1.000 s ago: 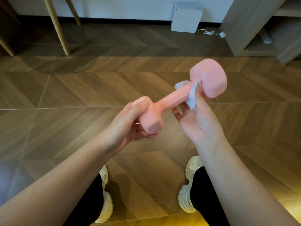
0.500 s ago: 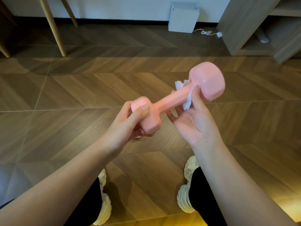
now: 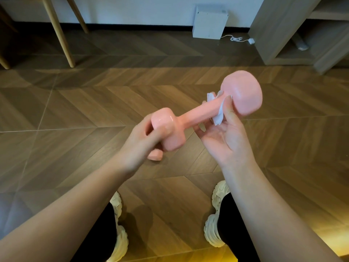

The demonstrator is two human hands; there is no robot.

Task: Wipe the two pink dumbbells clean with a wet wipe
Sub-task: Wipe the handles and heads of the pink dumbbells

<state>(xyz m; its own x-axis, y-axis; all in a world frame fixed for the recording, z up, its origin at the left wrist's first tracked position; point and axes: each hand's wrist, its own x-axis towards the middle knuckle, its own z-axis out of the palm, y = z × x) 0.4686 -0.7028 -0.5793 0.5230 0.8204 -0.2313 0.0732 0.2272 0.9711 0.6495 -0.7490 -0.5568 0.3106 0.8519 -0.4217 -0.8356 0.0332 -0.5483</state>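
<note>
I hold one pink dumbbell (image 3: 196, 115) in the air over the wooden floor, tilted up to the right. My left hand (image 3: 139, 146) grips its near head from the left and below. My right hand (image 3: 224, 140) holds a white wet wipe (image 3: 219, 116) wrapped round the handle just beside the far head, with the thumb pressing it on. A small pink piece (image 3: 154, 155) shows under my left hand; it matches the dumbbell's colour, and the rest of it is hidden.
Wooden chair legs (image 3: 58, 33) stand at the far left. A white box (image 3: 208, 22) leans on the wall with a white cable (image 3: 238, 39) beside it. A wooden shelf unit (image 3: 283, 29) fills the far right. My white shoes (image 3: 118, 233) are below.
My left thumb has come off the top of the near head, and the grip has shifted to its side. The wipe stays at the far end of the handle.
</note>
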